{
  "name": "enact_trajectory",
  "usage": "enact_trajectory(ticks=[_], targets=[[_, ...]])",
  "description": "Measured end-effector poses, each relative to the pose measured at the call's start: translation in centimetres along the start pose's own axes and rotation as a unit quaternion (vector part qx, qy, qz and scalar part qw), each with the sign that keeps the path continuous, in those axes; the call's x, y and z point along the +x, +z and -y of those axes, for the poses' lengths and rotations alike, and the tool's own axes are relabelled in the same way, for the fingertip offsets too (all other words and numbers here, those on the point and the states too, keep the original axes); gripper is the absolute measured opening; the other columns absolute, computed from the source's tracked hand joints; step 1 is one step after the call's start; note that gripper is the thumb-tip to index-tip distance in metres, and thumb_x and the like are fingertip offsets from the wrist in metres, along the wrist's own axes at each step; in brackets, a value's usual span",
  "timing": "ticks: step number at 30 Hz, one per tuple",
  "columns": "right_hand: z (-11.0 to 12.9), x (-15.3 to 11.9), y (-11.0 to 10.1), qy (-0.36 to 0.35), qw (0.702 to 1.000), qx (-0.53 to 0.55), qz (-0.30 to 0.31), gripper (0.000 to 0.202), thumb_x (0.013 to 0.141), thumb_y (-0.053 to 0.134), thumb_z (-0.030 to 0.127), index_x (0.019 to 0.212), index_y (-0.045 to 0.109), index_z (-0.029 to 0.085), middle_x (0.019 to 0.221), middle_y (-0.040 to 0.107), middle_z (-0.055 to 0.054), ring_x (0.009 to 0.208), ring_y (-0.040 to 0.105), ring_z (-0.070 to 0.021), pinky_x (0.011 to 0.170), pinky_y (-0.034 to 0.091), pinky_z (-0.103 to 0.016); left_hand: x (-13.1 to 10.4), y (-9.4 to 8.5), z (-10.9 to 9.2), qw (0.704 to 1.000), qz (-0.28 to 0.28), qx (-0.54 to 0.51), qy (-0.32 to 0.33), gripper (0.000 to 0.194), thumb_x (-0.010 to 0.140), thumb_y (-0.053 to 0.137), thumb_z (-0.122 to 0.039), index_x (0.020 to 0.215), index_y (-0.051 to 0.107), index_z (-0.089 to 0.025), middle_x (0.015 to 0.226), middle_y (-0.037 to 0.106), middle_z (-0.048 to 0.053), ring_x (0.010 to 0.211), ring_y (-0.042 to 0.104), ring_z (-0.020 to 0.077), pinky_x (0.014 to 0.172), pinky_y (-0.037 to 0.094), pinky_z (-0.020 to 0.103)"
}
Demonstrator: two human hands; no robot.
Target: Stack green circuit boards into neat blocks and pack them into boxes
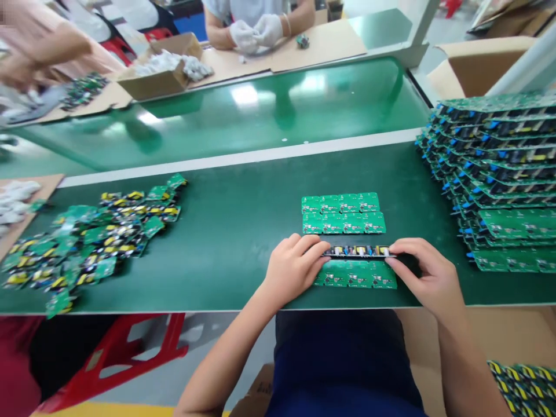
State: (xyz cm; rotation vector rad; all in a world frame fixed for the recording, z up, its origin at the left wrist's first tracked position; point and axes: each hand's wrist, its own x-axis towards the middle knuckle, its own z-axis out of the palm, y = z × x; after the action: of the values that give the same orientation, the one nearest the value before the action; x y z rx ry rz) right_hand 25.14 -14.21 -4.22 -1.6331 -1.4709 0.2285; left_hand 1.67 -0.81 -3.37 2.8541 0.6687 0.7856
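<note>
On the green table, my left hand (297, 265) and my right hand (428, 272) pinch the two ends of a circuit board strip (358, 251). The strip stands on edge, its yellow, white and blue components facing up. Just nearer to me lies a green board strip (360, 274) with its flat side up; my left fingers cover its left end. Beyond the held strip, two more green strips lie flat in adjoining rows, the nearer one (343, 223) and the farther one (341, 203).
Tall stacks of board strips (512, 156) rise at the right. Small separate boards (95, 237) are heaped at the left. Across the green belt (243, 110), a person's gloved hands (258, 33) work near a cardboard box (152, 84). A red stool (125, 365) stands below the table at left.
</note>
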Motion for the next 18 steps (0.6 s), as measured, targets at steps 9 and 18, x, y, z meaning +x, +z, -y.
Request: enact_trajectory(ticks=[9,18], targets=[[-0.4,-0.4,0.2,0.092,0.989,0.109,-0.047,0.017,0.086,0.067,0.032,0.102,0.070,0.027,0.099,0.068,-0.003,0.087,0.068,-0.0228,0.083,0.053,-0.039,-4.3,-4.5,1.2,0.988,-0.101,0.006,-0.118,0.015,0.090,0.057,-0.024,0.103,0.064,-0.022,0.099,0.073,0.004,0.082,0.063,0.0147,0.074,0.049,0.027],[-0.7,-0.8,0.3,0.044,0.996,0.072,-0.034,0.012,0.090,0.061,0.027,0.099,0.069,0.025,0.098,0.069,-0.003,0.090,0.068,-0.0203,0.084,0.054,-0.037,-14.0,-11.0,11.7,0.815,-0.172,-0.109,-0.543,0.049,0.071,0.066,-0.068,0.083,0.064,-0.021,0.061,0.061,-0.005,0.050,0.052,0.0073,0.042,0.039,0.019]])
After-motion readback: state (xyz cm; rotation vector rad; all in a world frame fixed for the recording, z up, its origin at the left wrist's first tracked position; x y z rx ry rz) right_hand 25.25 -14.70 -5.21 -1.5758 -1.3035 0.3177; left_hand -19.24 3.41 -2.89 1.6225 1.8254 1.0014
